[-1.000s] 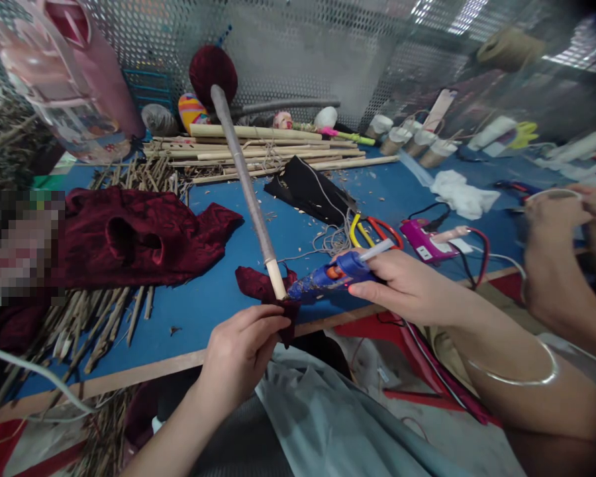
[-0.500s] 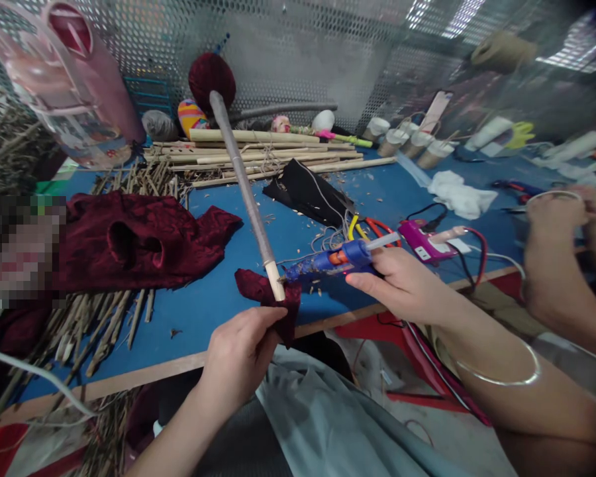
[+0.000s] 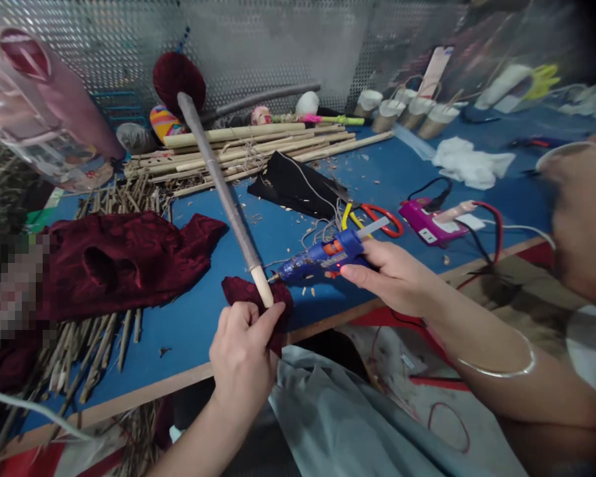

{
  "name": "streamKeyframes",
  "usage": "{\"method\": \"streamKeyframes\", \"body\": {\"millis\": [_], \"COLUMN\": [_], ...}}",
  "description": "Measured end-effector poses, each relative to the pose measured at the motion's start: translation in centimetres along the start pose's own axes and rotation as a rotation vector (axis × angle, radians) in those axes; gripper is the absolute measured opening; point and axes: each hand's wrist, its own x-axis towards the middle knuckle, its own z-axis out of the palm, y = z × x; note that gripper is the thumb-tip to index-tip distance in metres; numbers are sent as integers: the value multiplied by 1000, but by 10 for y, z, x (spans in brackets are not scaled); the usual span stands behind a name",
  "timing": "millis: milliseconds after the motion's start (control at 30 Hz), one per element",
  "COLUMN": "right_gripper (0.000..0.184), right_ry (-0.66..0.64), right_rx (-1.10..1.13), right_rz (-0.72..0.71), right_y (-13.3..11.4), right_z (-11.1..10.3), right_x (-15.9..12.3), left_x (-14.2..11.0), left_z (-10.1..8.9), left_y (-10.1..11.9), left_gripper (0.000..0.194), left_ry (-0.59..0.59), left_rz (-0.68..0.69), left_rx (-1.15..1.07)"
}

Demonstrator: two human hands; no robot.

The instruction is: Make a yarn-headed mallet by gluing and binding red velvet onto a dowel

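My left hand (image 3: pixel 243 348) is closed on a strip of dark red cloth (image 3: pixel 236 286) at the table's near edge, thumb and finger by the bare pale end of a stick (image 3: pixel 223 189). Grey material wraps most of the stick's length, and a dark red ball (image 3: pixel 179 81) tops its far end. In my right hand (image 3: pixel 397 275) is a blue hot glue gun (image 3: pixel 322 255), a clear glue stick poking out of its back. Its nozzle points left and lies right by the stick's pale end, over the cloth. Whether the tip touches the wood I cannot tell.
A larger dark red cloth (image 3: pixel 129 265) lies over twigs at left. Scissors (image 3: pixel 385 220), black fabric (image 3: pixel 298 185) and a purple power strip (image 3: pixel 434 222) lie on the blue table. Wooden sticks (image 3: pixel 278 149) are piled behind. Another person's arm (image 3: pixel 583 218) is at right.
The nozzle has shifted slightly beside the stick's pale end, and my left fingers have closed nearer to it. The view has turned a little, and the other person's arm appears further right.
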Motion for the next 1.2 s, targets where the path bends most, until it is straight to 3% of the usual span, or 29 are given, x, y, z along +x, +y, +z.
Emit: {"method": "streamKeyframes", "body": {"millis": [167, 400, 867, 1033, 1200], "right_gripper": [32, 26, 26, 29, 28], "right_ry": [-50, -42, -90, -20, -4], "right_rx": [72, 86, -45, -82, -113], "right_rz": [-78, -90, -111, -93, -141], "right_y": [11, 13, 9, 9, 3], "right_z": [2, 2, 1, 5, 1], "right_x": [-2, -6, -4, -2, 0], "left_x": [-3, -7, -12, -13, -6], "left_z": [2, 0, 0, -12, -28], "left_y": [-5, -3, -4, -6, -23], "left_gripper": [29, 37, 69, 70, 50], "left_ry": [-38, 21, 67, -21, -132], "left_rz": [79, 102, 149, 66, -92], "left_rx": [-28, -45, -120, -139, 1]}}
